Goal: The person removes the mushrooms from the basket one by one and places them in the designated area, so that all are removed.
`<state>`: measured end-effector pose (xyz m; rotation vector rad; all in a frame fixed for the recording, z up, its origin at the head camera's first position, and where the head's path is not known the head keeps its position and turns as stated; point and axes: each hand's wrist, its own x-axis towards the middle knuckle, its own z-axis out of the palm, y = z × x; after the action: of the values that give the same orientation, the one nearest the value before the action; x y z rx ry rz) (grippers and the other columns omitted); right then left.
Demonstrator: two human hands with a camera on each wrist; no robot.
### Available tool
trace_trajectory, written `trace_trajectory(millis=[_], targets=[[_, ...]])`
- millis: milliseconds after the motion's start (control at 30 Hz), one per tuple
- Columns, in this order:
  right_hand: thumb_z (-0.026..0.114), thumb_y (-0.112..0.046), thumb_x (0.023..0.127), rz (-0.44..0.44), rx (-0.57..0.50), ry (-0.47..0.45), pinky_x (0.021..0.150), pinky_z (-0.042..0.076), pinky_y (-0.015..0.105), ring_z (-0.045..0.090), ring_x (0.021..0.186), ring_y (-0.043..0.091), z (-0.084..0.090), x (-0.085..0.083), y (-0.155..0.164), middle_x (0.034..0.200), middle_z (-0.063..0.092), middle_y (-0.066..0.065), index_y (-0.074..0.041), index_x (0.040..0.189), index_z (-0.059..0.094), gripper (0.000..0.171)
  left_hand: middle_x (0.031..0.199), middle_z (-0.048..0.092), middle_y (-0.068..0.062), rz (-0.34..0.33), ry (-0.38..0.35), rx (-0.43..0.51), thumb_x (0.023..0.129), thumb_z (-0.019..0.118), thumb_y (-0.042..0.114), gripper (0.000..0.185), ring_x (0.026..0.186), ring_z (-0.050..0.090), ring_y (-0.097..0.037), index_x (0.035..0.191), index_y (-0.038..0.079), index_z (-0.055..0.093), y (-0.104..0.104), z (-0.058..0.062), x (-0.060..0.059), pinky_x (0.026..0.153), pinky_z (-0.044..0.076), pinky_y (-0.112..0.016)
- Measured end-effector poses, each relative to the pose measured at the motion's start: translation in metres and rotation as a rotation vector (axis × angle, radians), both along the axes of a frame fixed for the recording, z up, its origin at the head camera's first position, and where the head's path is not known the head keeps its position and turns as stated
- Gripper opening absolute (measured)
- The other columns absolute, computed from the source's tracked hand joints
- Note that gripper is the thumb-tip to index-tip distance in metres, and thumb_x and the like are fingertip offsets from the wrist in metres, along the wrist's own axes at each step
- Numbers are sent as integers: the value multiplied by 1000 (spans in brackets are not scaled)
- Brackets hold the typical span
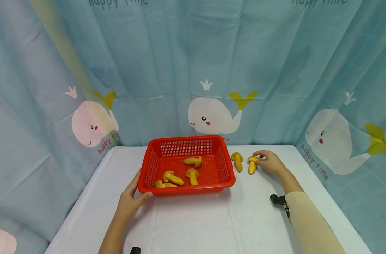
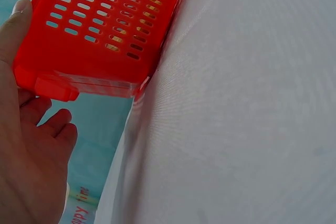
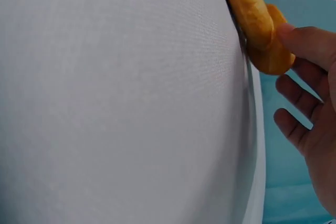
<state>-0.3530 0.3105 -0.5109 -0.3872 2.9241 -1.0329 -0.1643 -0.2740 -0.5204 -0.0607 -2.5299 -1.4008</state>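
Observation:
A red plastic basket [image 1: 223, 165] stands mid-table with several yellow toy mushrooms [image 1: 173, 177] inside. My left hand [image 1: 138, 193] holds its near-left corner; in the left wrist view the thumb [image 2: 18, 17] lies against the slotted wall of the basket [image 2: 100, 19] and the fingers curl under the rim. Two more mushrooms lie on the table right of the basket, one [image 1: 237, 161] close to it and one [image 1: 252, 164] farther right. My right hand [image 1: 259, 157] reaches to the farther one; a fingertip [image 3: 294, 35] touches its cap [image 3: 260, 24], the other fingers loose and apart.
The table [image 1: 212, 222] is covered in white cloth and backed by a blue whale-print curtain [image 1: 212, 70] on all sides. A black wrist mount [image 1: 278, 200] sits on my right forearm. The table's right edge runs just beyond my right hand.

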Motion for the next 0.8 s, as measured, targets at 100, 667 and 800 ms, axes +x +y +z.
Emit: trace_trajectory(millis=[100,667,800], targets=[[72,-18,96,-4,0,12,95,46,54,56,116,38,0,3,-1,132,64,19,-7,133,67,38,167,27,12,-3,1,2,87,83,30,97,155,27,-19,163,35,22,0,0,0,115,35,-52],[74,-13,96,-2,-54,210,97,49,56,58,116,37,18,30,-25,133,66,18,-5,132,67,38,167,27,15,2,-4,-7,89,81,32,95,154,27,-10,164,34,22,0,0,0,113,36,-29],[75,-10,94,-1,-107,247,96,48,54,57,114,37,28,40,-35,131,67,15,-8,131,68,37,166,28,16,2,2,-3,89,82,31,95,154,27,-7,164,32,23,1,1,1,110,33,-17]])
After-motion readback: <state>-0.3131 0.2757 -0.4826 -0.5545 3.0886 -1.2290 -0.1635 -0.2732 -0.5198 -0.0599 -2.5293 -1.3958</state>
